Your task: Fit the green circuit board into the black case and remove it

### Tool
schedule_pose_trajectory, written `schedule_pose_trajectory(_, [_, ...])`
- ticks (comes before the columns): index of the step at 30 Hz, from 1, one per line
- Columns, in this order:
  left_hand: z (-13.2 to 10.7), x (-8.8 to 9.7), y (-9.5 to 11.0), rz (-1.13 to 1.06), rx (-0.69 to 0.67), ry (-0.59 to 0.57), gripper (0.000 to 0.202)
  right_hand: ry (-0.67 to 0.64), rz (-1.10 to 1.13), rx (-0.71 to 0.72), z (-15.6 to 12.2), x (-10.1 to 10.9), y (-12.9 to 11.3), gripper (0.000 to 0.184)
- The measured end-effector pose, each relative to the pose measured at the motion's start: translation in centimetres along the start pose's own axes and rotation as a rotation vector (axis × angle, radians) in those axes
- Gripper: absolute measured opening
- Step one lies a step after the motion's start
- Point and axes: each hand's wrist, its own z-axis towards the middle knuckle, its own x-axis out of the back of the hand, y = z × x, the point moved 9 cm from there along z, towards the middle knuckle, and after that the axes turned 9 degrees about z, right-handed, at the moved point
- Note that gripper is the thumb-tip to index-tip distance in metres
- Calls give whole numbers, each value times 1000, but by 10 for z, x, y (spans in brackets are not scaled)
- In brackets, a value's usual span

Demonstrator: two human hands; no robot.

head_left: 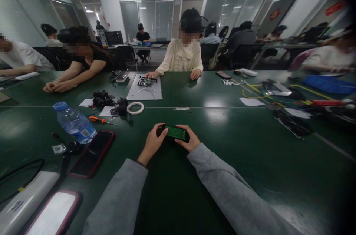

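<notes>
Between my two hands is a green circuit board [175,131] set in a black case, held just above the green table. My left hand [154,141] grips its left end, with the thumb resting on the board's face. The right end sits in my right hand [190,138], whose thumb lies along the top edge and whose fingers curl round the side. The board's face tilts up toward me, and small pale parts show on it, too fine to make out. Its underside and some of my fingertips are hidden.
Left of my hands are a water bottle [76,123], a red-edged phone [94,153], an orange screwdriver [101,120] and black cable bundles [102,99]. A white tape ring [135,108] lies ahead. Across the table [222,146], a co-worker touches parts on a white board [133,92].
</notes>
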Motion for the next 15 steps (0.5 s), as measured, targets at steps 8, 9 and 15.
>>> schedule_pose_trajectory(8, [1,-1,-2,-34,4,4,42,4,33,-68,-1,1,1,49])
schedule_pose_trajectory(9, [0,-1,-2,-38,6,2,42,9,46,-80,-1,3,2,44])
schedule_pose_trajectory(15, [0,0,-1,-35,6,-8,42,0,69,-128,-1,4,10,37])
